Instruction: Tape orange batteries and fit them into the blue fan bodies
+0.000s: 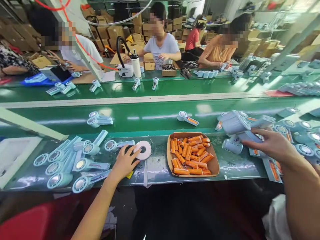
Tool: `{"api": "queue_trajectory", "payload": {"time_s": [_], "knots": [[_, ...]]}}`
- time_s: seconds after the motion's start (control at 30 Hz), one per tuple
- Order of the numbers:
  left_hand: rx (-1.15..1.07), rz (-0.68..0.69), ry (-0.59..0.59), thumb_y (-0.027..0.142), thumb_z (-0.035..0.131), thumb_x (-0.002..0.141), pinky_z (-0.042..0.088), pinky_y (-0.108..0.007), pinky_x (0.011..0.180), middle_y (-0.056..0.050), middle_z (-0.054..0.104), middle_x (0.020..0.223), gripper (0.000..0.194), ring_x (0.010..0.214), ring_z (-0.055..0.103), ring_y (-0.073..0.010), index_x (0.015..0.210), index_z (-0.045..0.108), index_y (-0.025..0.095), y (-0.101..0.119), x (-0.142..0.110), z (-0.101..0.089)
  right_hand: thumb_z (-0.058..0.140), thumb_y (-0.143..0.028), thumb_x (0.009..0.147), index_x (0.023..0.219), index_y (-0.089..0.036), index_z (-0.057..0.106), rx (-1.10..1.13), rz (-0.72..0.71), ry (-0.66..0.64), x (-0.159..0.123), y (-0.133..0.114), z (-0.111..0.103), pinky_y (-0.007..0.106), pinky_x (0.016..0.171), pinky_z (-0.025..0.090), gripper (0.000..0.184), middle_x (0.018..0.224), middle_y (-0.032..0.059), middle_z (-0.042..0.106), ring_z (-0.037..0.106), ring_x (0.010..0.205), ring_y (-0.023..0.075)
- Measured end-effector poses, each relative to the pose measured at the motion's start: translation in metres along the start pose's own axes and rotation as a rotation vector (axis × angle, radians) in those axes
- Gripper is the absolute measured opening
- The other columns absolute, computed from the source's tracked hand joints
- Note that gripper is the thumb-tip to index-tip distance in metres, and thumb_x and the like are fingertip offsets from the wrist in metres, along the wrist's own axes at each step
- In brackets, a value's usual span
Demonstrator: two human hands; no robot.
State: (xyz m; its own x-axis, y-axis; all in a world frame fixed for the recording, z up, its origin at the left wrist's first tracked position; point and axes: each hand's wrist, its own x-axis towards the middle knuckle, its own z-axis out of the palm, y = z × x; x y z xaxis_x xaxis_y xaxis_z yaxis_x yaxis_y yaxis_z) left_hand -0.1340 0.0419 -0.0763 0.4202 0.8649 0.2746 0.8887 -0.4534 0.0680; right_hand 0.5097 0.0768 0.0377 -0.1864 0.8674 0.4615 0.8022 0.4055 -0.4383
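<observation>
My left hand [125, 161] is at the left edge of a roll of white tape [144, 150], fingers spread around its rim. A loose end of tape hangs from the roll over the table's front edge. My right hand [272, 142] grips a light blue handheld fan body [235, 122] by its handle, above other fan bodies on the right. Between my hands, a cardboard tray [170, 167] contains many orange-wrapped battery cells [191, 153]. To the left of my left hand lie several light blue fan bodies [82, 165] with round heads and open handles.
A green conveyor belt [140, 115] runs across beyond the work surface, with a single fan body [188, 118] on it. More fan bodies [303, 150] crowd the right side. Across the belt, several people sit working near a white bottle [135, 66] and a small parts box [169, 70].
</observation>
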Motion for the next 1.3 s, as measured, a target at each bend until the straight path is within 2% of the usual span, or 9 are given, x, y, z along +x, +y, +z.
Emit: {"api": "queue_trajectory", "payload": {"time_s": [0.1, 0.23, 0.4, 0.53, 0.73, 0.87, 1.0, 1.17, 1.3], "knots": [[-0.023, 0.004, -0.021, 0.029, 0.068, 0.095, 0.05, -0.068, 0.114, -0.011, 0.068, 0.148, 0.035, 0.142, 0.053, -0.0422, 0.129, 0.078, 0.032, 0.014, 0.004, 0.002, 0.071, -0.084, 0.082, 0.1, -0.034, 0.078, -0.071, -0.056, -0.027, 0.051, -0.059, 0.022, 0.052, 0.072, 0.062, 0.053, 0.09, 0.0088, 0.068, 0.067, 0.08, 0.0319], [-0.101, 0.057, 0.003, 0.023, 0.065, 0.095, 0.05, -0.065, 0.117, -0.01, 0.07, 0.143, 0.031, 0.145, 0.052, -0.0395, 0.122, 0.077, 0.028, 0.035, 0.0, -0.015, 0.075, -0.072, 0.08, 0.098, -0.027, 0.083, -0.033, -0.251, -0.283, 0.135, -0.146, 0.072, 0.058, 0.09, 0.058, 0.049, 0.101, 0.0116, 0.072, 0.065, 0.098, 0.0353], [-0.209, 0.007, 0.124, 0.028, 0.058, 0.101, 0.055, -0.054, 0.115, -0.01, 0.073, 0.135, 0.037, 0.142, 0.056, -0.0347, 0.136, 0.068, 0.025, 0.048, -0.055, -0.059, 0.083, -0.056, 0.078, 0.089, -0.024, 0.083, -0.119, -0.625, -0.631, 0.205, -0.247, 0.15, 0.055, 0.109, 0.043, 0.034, 0.095, 0.0079, 0.074, 0.057, 0.112, 0.034], [-0.207, -0.263, 0.389, 0.027, 0.058, 0.1, 0.059, -0.054, 0.109, -0.015, 0.07, 0.129, 0.039, 0.14, 0.057, -0.0361, 0.139, 0.059, 0.023, 0.055, -0.126, -0.066, 0.089, -0.05, 0.075, 0.082, -0.024, 0.083, -0.24, -0.92, -0.861, 0.199, -0.295, 0.226, 0.051, 0.112, 0.034, 0.027, 0.083, 0.0065, 0.076, 0.057, 0.112, 0.0328], [-0.265, -0.575, 0.536, 0.027, 0.054, 0.101, 0.056, -0.057, 0.112, -0.018, 0.063, 0.131, 0.036, 0.15, 0.048, -0.038, 0.137, 0.054, 0.021, 0.095, -0.181, -0.03, 0.084, -0.053, 0.086, 0.111, -0.027, 0.082, -0.188, -0.958, -0.859, 0.14, -0.296, 0.293, 0.055, 0.122, 0.028, 0.036, 0.121, 0.0093, 0.081, 0.055, 0.136, 0.0353], [-0.293, -0.476, 0.478, 0.026, 0.055, 0.1, 0.057, -0.059, 0.107, -0.018, 0.065, 0.128, 0.035, 0.145, 0.051, -0.0398, 0.134, 0.055, 0.02, 0.115, -0.164, -0.012, 0.08, -0.063, 0.087, 0.122, -0.025, 0.078, -0.185, -0.979, -0.826, 0.118, -0.298, 0.306, 0.057, 0.128, 0.024, 0.051, 0.135, 0.0114, 0.076, 0.049, 0.147, 0.0362], [-0.264, -0.338, 0.479, 0.029, 0.057, 0.099, 0.055, -0.061, 0.108, -0.018, 0.068, 0.125, 0.035, 0.143, 0.052, -0.0405, 0.133, 0.057, 0.019, 0.116, -0.136, -0.001, 0.072, -0.058, 0.096, 0.118, -0.022, 0.078, -0.047, -0.961, -0.807, 0.124, -0.299, 0.291, 0.053, 0.126, 0.032, 0.042, 0.135, 0.0121, 0.076, 0.057, 0.141, 0.0315], [-0.198, -0.2, 0.554, 0.029, 0.065, 0.097, 0.048, -0.066, 0.116, -0.017, 0.071, 0.122, 0.034, 0.145, 0.052, -0.0426, 0.13, 0.064, 0.019, 0.118, -0.096, 0.002, 0.057, -0.042, 0.107, 0.117, -0.023, 0.078, 0.179, -0.583, -0.577, 0.1, -0.279, 0.236, 0.045, 0.112, 0.05, 0.03, 0.129, 0.0106, 0.079, 0.071, 0.123, 0.0278], [-0.139, -0.156, 0.616, 0.025, 0.066, 0.097, 0.045, -0.069, 0.12, -0.015, 0.072, 0.118, 0.027, 0.148, 0.05, -0.0435, 0.123, 0.069, 0.02, 0.124, -0.062, -0.005, 0.065, -0.04, 0.103, 0.123, -0.02, 0.076, 0.219, -0.356, -0.593, 0.063, -0.277, 0.213, 0.041, 0.107, 0.053, 0.03, 0.131, 0.0117, 0.077, 0.071, 0.121, 0.0283]]}}
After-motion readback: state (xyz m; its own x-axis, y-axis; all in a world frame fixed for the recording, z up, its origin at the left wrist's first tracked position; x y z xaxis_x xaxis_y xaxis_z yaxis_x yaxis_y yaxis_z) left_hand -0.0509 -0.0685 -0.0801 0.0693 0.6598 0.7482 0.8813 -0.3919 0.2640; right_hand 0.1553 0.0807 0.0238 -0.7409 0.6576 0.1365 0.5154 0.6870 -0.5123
